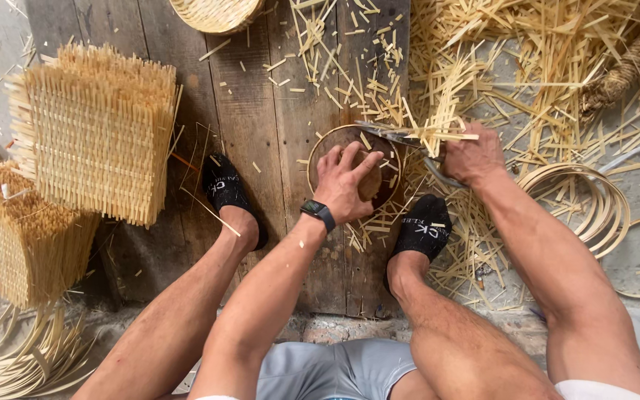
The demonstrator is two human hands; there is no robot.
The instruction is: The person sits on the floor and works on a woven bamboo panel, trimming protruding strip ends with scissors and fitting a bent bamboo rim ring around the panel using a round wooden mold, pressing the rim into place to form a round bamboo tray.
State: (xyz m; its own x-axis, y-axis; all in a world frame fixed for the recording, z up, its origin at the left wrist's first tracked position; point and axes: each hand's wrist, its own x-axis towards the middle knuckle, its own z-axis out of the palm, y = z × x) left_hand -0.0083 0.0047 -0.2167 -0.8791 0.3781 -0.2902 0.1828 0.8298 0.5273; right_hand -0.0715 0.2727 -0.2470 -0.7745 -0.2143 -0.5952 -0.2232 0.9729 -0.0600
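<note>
- Head view: a round woven disc (355, 169) lay on the dark wooden boards (261, 118) near the centre of the frame, between the person's two black-socked feet (225, 185).
- The disc looked brown and flat, with a pale hoop-like rim; short bamboo ends stuck out past its edge at about 2 o'clock.
- The left hand (344, 181) pressed down on the disc with fingers spread, covering its middle; it rested flat rather than closing round anything. A dark watch (318, 212) sat on that wrist.
- The right hand (470, 155), at 3 o'clock from the disc, was clenched round the handles of metal shears (401, 138), whose blades reached the disc's upper rim at 1 o'clock.
- Pale bamboo trimmings (512, 59) were strewn from 12 to 4 o'clock of the disc, and coiled bamboo hoops (594, 200) lay further out at 3 o'clock.
- Square woven mats (98, 133) with bristling edges were stacked at 9 o'clock.
- Hidden or unclear: the disc's weave under the palm, the shear handles inside the fist, and the blade tips among the trimmings. A round basket (216, 13) at 11 o'clock was cut off by the top edge.
</note>
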